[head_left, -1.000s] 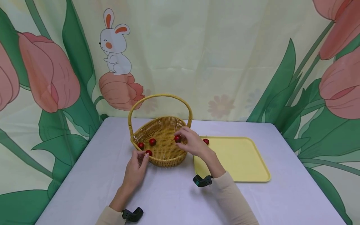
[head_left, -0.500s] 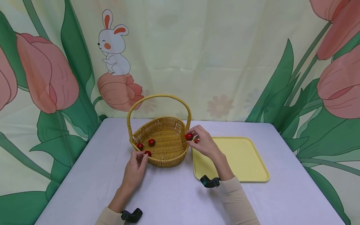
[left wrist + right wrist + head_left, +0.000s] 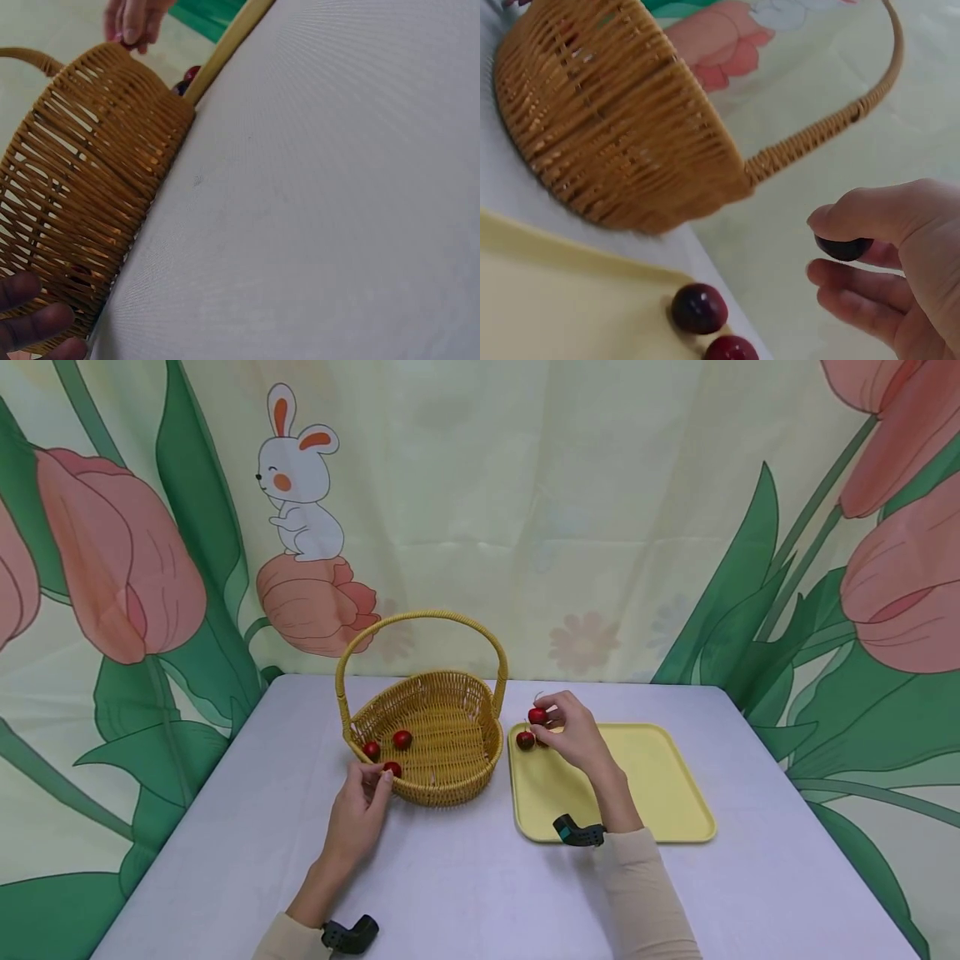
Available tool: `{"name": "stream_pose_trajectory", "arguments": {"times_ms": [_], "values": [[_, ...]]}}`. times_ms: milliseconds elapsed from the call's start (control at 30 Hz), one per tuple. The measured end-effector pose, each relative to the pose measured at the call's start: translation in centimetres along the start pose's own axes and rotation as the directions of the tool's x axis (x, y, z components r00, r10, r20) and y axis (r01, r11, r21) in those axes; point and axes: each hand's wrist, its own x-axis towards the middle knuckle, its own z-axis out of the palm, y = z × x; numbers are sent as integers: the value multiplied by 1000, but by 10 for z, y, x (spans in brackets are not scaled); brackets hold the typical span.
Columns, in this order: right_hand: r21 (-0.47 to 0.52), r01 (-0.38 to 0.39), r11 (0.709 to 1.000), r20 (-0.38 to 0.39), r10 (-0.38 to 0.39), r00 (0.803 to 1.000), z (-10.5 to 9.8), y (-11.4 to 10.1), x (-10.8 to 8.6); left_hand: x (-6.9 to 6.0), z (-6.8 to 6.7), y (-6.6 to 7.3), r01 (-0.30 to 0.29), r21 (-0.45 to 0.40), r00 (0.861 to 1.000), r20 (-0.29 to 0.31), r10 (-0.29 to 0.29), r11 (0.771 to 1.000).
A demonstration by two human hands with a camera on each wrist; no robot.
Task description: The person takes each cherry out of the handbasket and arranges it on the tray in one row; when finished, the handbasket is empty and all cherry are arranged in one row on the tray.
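Observation:
My right hand [image 3: 577,737] pinches a dark red cherry [image 3: 537,716] with a thin stem between thumb and fingers. It is above the back left corner of the yellow tray [image 3: 622,810]. Beneath it on the tray lies one cherry [image 3: 699,308], with another cherry [image 3: 732,349] beside it, partly covered by the hand in the head view. My left hand [image 3: 357,814] grips the front left rim of a wicker basket [image 3: 446,795]. Inside the basket are a cherry [image 3: 402,740], a second cherry [image 3: 371,749], and a third cherry [image 3: 392,769] close to the left fingertips.
The basket's tall arched handle [image 3: 442,614] rises over it. A white cloth covers the table [image 3: 450,893]. Behind stands a backdrop curtain [image 3: 600,527] printed with tulips and a rabbit. The tray stands just right of the basket.
My right hand has carried its cherry out of the basket, rightward over the rim to above the tray. The left hand has stayed on the basket rim.

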Motion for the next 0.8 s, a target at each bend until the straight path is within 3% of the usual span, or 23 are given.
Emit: {"name": "stream_pose_trajectory", "arguments": {"times_ms": [367,800], "values": [[-75,-160,984,-35,158,987,-6,38,-4,-1,-1,1,0,8,1000,-1,0,1000],[-105,-321,941,0,323,946,-6,61,-12,-1,0,1,0,9,1000,4,0,1000]]}}
